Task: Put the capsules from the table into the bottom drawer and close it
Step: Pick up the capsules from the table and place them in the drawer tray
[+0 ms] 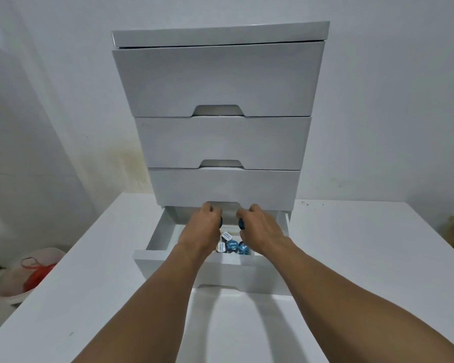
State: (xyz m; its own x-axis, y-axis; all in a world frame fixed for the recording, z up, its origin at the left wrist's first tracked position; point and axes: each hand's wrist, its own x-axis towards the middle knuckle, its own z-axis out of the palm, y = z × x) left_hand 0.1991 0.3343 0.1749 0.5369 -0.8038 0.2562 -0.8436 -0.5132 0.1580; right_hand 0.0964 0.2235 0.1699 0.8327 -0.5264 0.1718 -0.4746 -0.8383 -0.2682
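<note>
Over the pulled-out white bottom drawer (pixel 155 235), our left hand (pixel 201 227) grips one dark blue capsule (pixel 221 221), our right hand (pixel 260 230) a second capsule (pixel 242 224); the hands are near but apart.

Single head-worn view, wide-angle, facing forward and down across the surface (pixel 89 258) at the drawer unit (pixel 220 82), close in; edges bow, probably lens distortion.

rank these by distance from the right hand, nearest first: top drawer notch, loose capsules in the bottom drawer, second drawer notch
1. loose capsules, just below and left of the right hand
2. second drawer notch, above it
3. top drawer notch, highest up
</note>
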